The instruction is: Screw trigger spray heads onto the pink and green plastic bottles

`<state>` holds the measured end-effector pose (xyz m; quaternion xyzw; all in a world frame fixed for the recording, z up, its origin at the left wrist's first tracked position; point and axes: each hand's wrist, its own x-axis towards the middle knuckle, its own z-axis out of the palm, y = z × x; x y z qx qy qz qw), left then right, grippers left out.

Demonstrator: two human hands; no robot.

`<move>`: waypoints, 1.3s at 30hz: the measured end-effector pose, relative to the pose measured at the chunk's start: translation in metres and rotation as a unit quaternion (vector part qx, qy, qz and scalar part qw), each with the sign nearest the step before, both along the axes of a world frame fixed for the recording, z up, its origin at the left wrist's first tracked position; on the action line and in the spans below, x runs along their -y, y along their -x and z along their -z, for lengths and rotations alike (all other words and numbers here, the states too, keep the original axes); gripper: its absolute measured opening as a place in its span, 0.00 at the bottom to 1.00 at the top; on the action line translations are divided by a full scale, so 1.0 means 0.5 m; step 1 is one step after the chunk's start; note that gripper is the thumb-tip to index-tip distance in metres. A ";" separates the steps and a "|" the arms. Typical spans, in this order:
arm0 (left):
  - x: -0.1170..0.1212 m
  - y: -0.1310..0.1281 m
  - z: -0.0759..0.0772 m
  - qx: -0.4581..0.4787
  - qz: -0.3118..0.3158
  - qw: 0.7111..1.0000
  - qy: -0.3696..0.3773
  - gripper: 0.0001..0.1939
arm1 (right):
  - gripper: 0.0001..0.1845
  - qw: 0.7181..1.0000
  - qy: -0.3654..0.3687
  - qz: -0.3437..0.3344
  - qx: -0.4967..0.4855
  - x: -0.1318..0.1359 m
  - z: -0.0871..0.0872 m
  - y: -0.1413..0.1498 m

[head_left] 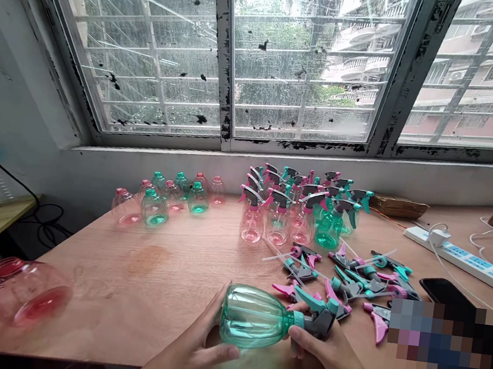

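The main risk lies at the collar: if the head is turned while the green bottle lies on its side, the threads could catch crooked and leave a gap; how tightly the collar sits, I cannot tell. The smooth, rounded wall might spin or slide in the left hand, since that palm cups more than it clamps; the front edge of the table is near at 6 o'clock, so a slip could carry the bottle off it. A wide sweep of the right arm towards 1 or 2 o'clock could drag the loose heads, whose tubes point every way; a backward push of the left arm might tip the red bottle at 9 o'clock.

The green bottle lies between the hands, base to 9 o'clock, neck to 3; the left hand is half-curled around the base, thumb at the 6 o'clock side; the right hand is closed more narrowly, thumb and fingers pinching the head by its collar. From the green bottle, the bare bottles stand at 10 to 11 o'clock, the fitted bottles at 12 to 1, the phone near 3.
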<state>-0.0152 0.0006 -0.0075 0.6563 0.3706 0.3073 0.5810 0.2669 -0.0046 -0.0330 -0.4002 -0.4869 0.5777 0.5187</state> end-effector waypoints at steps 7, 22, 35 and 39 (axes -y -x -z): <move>0.003 -0.004 0.001 -0.005 0.011 0.999 -0.033 0.50 | 0.25 1.000 -0.002 -0.012 -0.005 -0.001 -0.002 0.000; 0.005 -0.009 -0.017 0.003 0.012 1.000 0.010 0.55 | 0.24 1.000 -0.009 -0.009 0.005 -0.002 0.003 -0.001; 0.004 -0.004 -0.012 -0.021 0.005 1.000 -0.003 0.57 | 0.24 1.000 -0.009 -0.021 0.002 0.000 -0.006 0.001; 0.002 -0.001 -0.011 -0.020 0.010 1.000 -0.010 0.54 | 0.24 1.000 0.005 -0.011 0.016 0.002 -0.010 0.000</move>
